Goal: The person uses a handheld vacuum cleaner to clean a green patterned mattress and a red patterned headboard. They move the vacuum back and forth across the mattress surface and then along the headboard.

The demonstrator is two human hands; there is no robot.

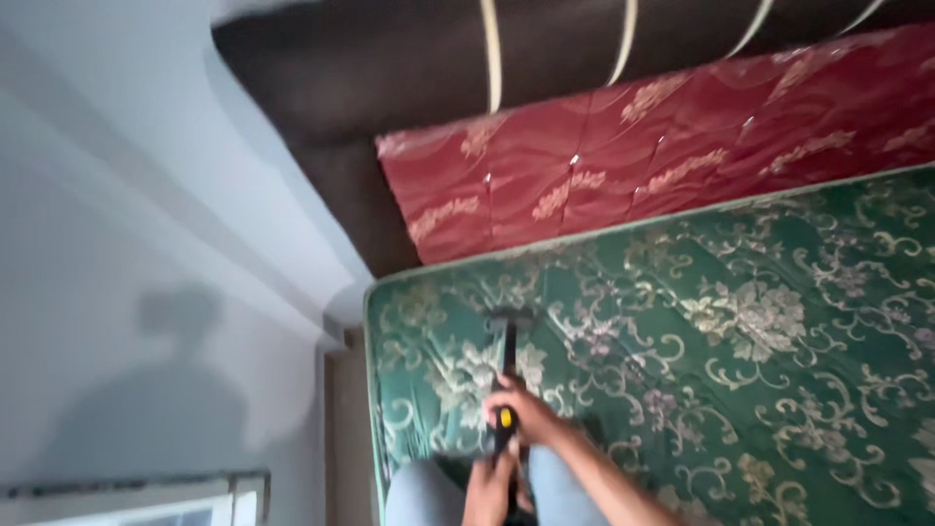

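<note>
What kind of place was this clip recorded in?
Probably a bedroom or mattress storage room: a green floral quilted mattress, a red floral quilted mattress behind it, and a plain pale wall.

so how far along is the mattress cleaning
Nothing looks finished: the green mattress shows no cleaned patch. In hand: right hand and left hand grip the black wand, nozzle near the top-left corner. The rest of it and the red mattress remain.

Soft motion blur is smearing the whole dim, warm-toned view, while light is coming in from the window (185, 511) left of the fingers (506, 399), casting the person's shadow (185, 390) on the pale wall (117, 244).
</note>
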